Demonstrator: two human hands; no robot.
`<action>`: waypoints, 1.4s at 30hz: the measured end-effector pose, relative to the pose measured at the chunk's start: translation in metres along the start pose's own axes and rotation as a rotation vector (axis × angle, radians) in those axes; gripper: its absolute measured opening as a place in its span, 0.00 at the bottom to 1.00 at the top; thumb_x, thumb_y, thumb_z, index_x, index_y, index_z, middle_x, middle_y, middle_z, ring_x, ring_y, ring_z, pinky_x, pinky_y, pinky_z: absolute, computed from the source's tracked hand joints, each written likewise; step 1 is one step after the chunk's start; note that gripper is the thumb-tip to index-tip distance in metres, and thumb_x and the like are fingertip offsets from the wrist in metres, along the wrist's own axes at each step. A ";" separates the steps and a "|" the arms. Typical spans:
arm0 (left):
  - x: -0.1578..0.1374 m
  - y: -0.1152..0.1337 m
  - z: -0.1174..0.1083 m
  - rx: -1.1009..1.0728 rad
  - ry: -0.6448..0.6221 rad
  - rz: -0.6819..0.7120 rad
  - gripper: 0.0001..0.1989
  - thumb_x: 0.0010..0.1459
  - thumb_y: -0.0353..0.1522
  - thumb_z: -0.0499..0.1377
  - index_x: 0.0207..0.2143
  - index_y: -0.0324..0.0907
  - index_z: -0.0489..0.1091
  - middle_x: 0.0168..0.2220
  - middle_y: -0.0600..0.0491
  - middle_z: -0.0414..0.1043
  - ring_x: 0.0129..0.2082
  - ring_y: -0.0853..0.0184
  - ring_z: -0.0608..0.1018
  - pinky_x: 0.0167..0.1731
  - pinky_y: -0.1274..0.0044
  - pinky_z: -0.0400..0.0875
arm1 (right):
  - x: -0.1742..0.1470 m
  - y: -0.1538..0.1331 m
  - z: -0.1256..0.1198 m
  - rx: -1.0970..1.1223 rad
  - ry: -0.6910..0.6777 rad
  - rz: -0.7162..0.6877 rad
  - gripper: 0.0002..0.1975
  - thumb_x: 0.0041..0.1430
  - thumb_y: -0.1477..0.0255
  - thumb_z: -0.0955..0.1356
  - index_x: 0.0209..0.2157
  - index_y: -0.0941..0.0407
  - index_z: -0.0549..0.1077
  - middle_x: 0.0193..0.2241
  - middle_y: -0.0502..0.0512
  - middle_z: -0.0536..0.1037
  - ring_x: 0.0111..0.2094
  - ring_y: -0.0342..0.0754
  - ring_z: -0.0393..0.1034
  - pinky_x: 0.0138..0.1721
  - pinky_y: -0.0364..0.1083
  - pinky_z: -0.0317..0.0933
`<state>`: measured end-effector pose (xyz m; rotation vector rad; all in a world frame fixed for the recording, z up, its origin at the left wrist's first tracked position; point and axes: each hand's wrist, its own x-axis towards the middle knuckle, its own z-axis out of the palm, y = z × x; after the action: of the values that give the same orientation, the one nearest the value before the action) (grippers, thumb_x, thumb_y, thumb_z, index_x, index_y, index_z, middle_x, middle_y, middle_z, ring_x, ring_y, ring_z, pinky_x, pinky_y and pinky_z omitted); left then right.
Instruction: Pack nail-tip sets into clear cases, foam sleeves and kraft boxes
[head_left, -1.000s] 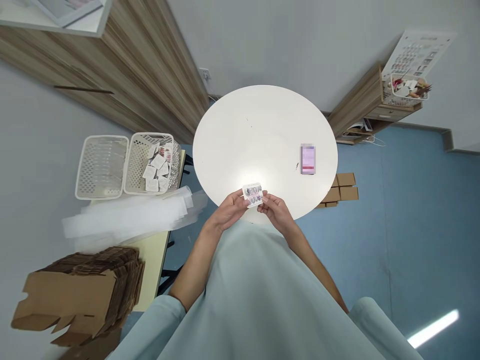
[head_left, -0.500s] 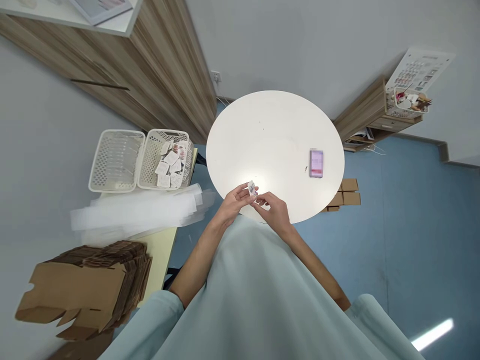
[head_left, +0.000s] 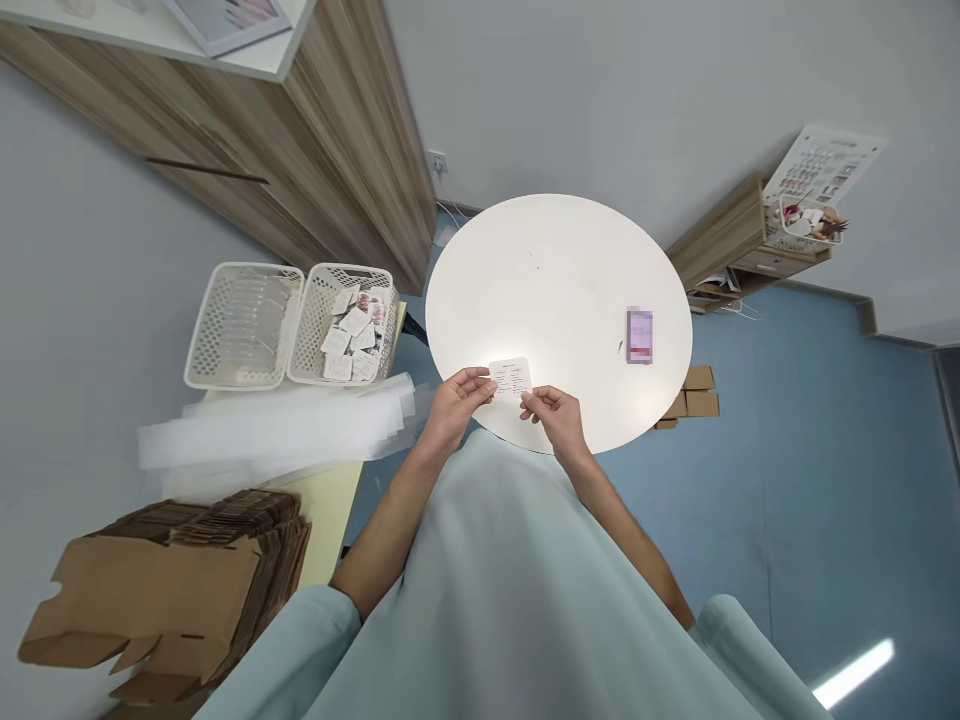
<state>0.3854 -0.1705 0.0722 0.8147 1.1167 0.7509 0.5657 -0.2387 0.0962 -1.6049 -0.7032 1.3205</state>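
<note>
A small white card (head_left: 511,376) with lines of print is held over the near edge of the white oval table (head_left: 559,270). My left hand (head_left: 456,405) pinches its left edge between thumb and fingers. At the card's lower right corner, my right hand (head_left: 556,415) grips it with thumb and fingertips. The printed face is turned up toward me; the print is too small to read. A phone-like object with a blurred purple screen (head_left: 640,336) lies on the table's right side.
On my left stand a white basket of similar cards (head_left: 351,340) and another basket with clear plastic pieces (head_left: 251,330). Nearer are white translucent sheets (head_left: 277,435) and stacked flat cardboard boxes (head_left: 150,590). Small brown boxes (head_left: 702,404) sit beyond the table's right edge.
The card was folded or tilted small between my fingers; now it is spread flat with its printed face showing. My hands have moved apart, one at each side. The view has shifted slightly.
</note>
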 end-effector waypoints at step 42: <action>-0.007 0.019 -0.008 0.074 -0.013 0.033 0.24 0.50 0.46 0.75 0.44 0.41 0.78 0.36 0.50 0.79 0.37 0.65 0.77 0.36 0.75 0.69 | 0.002 -0.010 -0.010 -0.090 -0.072 -0.082 0.20 0.59 0.51 0.76 0.33 0.54 0.79 0.30 0.53 0.81 0.27 0.47 0.75 0.30 0.46 0.64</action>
<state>0.3738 -0.1653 0.0893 0.9012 1.1264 0.7346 0.5768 -0.2362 0.1043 -1.5890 -0.8746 1.3077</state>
